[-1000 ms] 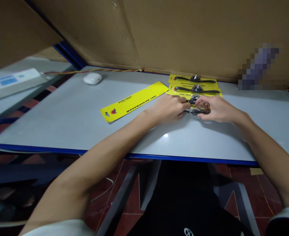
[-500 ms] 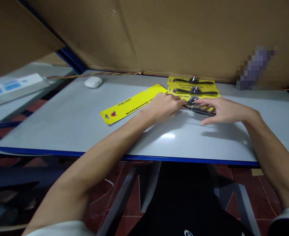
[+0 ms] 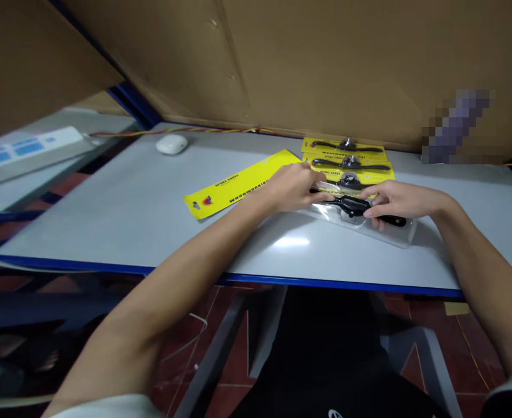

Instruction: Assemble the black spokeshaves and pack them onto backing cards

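Note:
A black spokeshave (image 3: 352,205) lies slantwise between my two hands, low over the table. Closed around its left handle is my left hand (image 3: 296,187), the thumb pressed along it. My right hand (image 3: 401,200) pinches the spokeshave beside its middle, and the right handle end sticks out below the fingers. Beneath the tool is a clear plastic blister shell (image 3: 397,237), partly covered by the hands. A yellow printed backing card (image 3: 238,184) lies flat to the left, its right part behind my left hand.
Behind my hands lie three yellow-carded spokeshaves in a column: a rear pack (image 3: 347,145), a middle pack (image 3: 352,164) and a front pack (image 3: 360,183), partly covered. A white rounded case (image 3: 171,144) sits at the back left. A power strip (image 3: 33,152) rests on the neighbouring surface.
The spokeshave and clear shell have come nearer the front edge, away from the carded packs. My right hand has closed on the tool. The view has shifted slightly.

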The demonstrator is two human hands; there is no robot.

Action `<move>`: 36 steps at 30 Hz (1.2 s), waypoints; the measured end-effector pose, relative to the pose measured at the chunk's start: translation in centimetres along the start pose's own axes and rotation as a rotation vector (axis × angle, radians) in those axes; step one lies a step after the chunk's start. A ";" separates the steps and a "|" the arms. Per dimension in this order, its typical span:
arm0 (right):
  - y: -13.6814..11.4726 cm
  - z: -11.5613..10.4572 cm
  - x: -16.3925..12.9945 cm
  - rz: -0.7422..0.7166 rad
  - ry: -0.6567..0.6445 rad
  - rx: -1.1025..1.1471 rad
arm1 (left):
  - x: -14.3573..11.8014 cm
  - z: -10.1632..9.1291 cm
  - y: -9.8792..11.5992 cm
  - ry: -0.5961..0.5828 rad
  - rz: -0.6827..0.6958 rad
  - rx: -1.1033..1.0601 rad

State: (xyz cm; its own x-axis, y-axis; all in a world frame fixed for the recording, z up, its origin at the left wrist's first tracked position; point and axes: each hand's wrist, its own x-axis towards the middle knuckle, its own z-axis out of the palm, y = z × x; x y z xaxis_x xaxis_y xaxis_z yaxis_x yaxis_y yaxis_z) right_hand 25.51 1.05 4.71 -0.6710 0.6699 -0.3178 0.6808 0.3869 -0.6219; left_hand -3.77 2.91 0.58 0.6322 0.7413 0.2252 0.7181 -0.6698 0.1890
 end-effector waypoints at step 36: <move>1.0 1.5 1.3 0.036 0.449 -0.480 | 0.7 2.2 -7.5 0.246 -0.845 0.193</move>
State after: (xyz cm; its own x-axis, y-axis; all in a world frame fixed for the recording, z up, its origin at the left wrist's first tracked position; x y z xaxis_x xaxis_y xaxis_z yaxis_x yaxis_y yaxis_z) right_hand 24.89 1.36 2.66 -0.5286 0.8466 0.0616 0.8254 0.5296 -0.1953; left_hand -8.14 8.54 -2.76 -0.1933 0.9385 0.2860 0.9655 0.1302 0.2253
